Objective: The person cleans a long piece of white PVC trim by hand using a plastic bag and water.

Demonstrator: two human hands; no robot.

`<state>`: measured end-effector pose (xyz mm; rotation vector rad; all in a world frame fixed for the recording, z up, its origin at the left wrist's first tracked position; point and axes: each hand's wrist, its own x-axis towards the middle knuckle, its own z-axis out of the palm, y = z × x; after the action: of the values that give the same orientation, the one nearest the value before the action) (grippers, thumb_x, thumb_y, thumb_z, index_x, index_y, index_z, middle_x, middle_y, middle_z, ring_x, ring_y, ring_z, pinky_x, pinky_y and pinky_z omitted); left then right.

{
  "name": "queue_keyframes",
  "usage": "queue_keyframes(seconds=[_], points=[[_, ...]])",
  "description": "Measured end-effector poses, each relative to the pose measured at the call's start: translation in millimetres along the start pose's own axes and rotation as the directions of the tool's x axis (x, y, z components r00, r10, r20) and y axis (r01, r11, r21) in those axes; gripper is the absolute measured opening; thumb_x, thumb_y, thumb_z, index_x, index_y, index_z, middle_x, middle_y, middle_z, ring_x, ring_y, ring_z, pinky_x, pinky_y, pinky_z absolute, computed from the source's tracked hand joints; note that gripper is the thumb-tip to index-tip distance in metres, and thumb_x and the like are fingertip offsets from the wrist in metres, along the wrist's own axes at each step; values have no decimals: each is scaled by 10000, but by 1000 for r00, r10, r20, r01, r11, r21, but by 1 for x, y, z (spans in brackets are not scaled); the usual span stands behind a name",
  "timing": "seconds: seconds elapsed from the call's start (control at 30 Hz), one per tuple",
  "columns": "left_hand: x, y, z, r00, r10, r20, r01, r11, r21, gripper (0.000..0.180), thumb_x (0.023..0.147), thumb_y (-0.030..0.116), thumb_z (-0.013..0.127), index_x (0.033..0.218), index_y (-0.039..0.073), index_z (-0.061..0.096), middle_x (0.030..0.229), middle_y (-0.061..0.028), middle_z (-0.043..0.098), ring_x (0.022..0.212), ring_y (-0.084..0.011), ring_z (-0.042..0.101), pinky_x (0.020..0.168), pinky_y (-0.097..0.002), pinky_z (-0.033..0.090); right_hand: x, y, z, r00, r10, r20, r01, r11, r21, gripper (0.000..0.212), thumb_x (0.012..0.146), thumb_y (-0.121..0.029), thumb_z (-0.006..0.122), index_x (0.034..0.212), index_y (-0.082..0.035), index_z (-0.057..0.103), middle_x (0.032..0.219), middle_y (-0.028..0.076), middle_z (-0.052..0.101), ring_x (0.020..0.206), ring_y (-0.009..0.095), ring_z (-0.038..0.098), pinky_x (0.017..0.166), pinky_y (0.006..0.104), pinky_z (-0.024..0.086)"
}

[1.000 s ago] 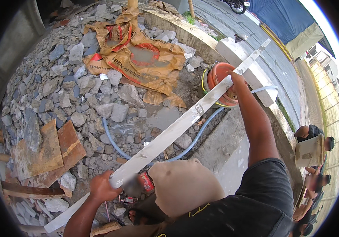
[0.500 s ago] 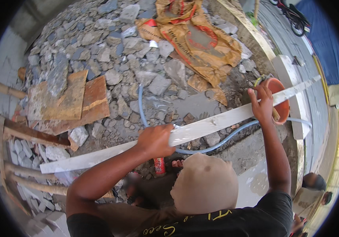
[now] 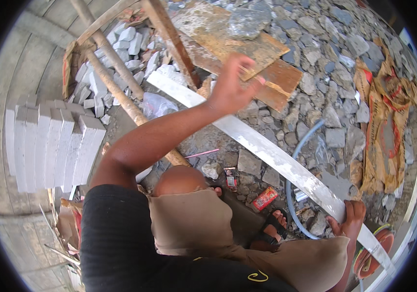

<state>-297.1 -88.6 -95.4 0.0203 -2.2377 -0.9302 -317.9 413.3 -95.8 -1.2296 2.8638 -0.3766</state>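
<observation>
Ground: grey rubble across the far side and right; a grey panelled surface at far left, wall or floor not clear.
Long bar: pale, flat-faced, patchy white; runs obliquely from far left to near right, in front of the person.
Left hand: raised over the far-left part of the bar, fingers parted, slightly blurred; no hold on anything seen. Wrist overlaps the bar in view; contact cannot be told.
Right hand: closed around the bar toward its near-right end, fingers over it, thumb on the left side.
Bar ends: far-left end close to the foot of a wooden beam; near-right end crosses over an orange bucket, contact not clear.
Boards: 2 stained boards, 1 tan and 1 reddish, overlapping, beyond the left hand.
Hose: blue, curved, passing beneath the bar.
Paper bag: brown, crumpled, far right on the rubble.
Blocks: pale stack at left, left of a wooden pole.
Small items: red packet near a black sandal; clear plastic by the pole.
</observation>
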Motion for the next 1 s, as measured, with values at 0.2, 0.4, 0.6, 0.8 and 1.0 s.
queue_keyframes(seconds=[0.2, 0.4, 0.6, 0.8, 1.0], points=[[-137, -199, -203, 564, -402, -721, 768, 577, 278, 488, 776, 140, 754, 1137, 1, 458, 1111, -183, 520, 976, -302, 550, 868, -404, 459, 39, -22, -34, 988, -61, 139, 35, 982, 186, 818, 709, -590, 766, 1182, 48, 569, 1116, 245, 557, 1048, 442, 519, 927, 527, 408], [-258, -262, -168, 734, -601, -316, 538, 232, 810, 561, 783, 269, 759, 1243, 14, 565, 1184, -232, 646, 1201, -367, 560, 1022, -438, 452, 117, -79, -65, 948, -147, 284, 95, 977, 189, 871, 695, -683, 740, 1126, 53, 564, 1114, 218, 561, 1056, 402, 533, 941, 471, 415], [-253, -285, -161, 291, -871, -395, 817, 11, 576, 282, 856, 279, 682, 1026, 54, 705, 1098, -203, 698, 1044, -383, 664, 912, -479, 528, 162, -165, -65, 835, -502, 224, 477, 864, 160, 591, 794, -458, 744, 1060, 49, 597, 1069, 221, 580, 1018, 402, 545, 887, 493, 435], [-241, -210, -99, 530, -771, -354, 847, 504, 170, 233, 869, 230, 645, 922, 7, 689, 802, -196, 701, 712, -318, 709, 670, -413, 551, 178, -251, 47, 723, -525, 448, 131, 742, 657, 252, 866, -47, 661, 1098, 31, 599, 983, 217, 634, 950, 407, 614, 820, 447, 495], [-233, -106, -65, 468, -868, 164, 816, 354, -456, 152, 904, 154, 674, 895, 3, 655, 721, -82, 674, 631, -144, 660, 589, -306, 521, 163, -297, 228, 832, -208, 515, -149, 810, 567, 295, 942, -102, 572, 1214, 7, 533, 1125, 270, 590, 1058, 430, 591, 905, 483, 467]])
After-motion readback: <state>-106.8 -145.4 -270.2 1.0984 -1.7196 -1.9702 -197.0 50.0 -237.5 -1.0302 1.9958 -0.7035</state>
